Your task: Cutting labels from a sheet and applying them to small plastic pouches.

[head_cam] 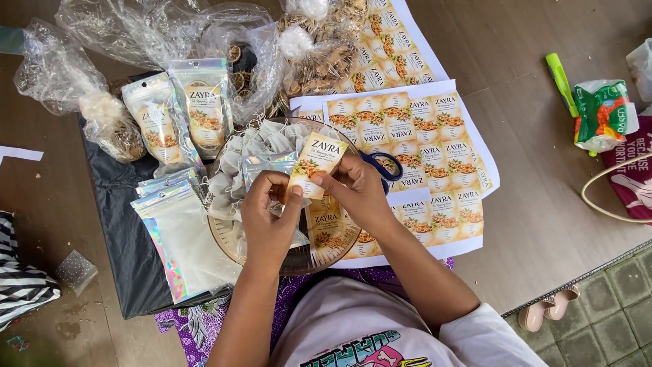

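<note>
Left hand: The left hand (pixel 268 214) is over the round tray. Its fingers (pixel 293 194) are curled in and pinch the bottom left corner of the sticker.

Right hand: The right hand (pixel 356 194) is just beside the left one. Its fingers (pixel 319 182) are bent and pinch the bottom right edge of the sticker.

Sticker: The sticker (pixel 316 163) is a small paper one, cream with a picture of brown food on it. Both hands hold it up, tilted, above the tray.

Shiny pouch: A small shiny pouch (pixel 268 165) sits just behind the left hand, partly hidden. It cannot be seen if the hand touches it.

Tray: The round tray (pixel 224 241) lies on the wooden floor, right in front of the person. It holds white little bags with strings (pixel 261 139).

Sticker sheets: White sheets of stickers (pixel 435 143) lie on the floor to the right of the tray. More sheets (pixel 394 41) lie toward the far edge.

Scissors: Blue scissors (pixel 382 166) peek out behind the right hand, on the sheets.

Empty pouches: A pile of shiny empty pouches (pixel 180 238) lies left of the tray on a black sheet (pixel 125 251).

Done pouches: Two pouches with stickers (pixel 180 112) stand up behind the tray, on the left.

Clear bags: Big clear plastic bags (pixel 156 34) with dried brown bits are at the far side of the floor.

Right side: A green pen (pixel 560 81) and a green packet (pixel 601 112) lie near the right edge of the floor.
</note>
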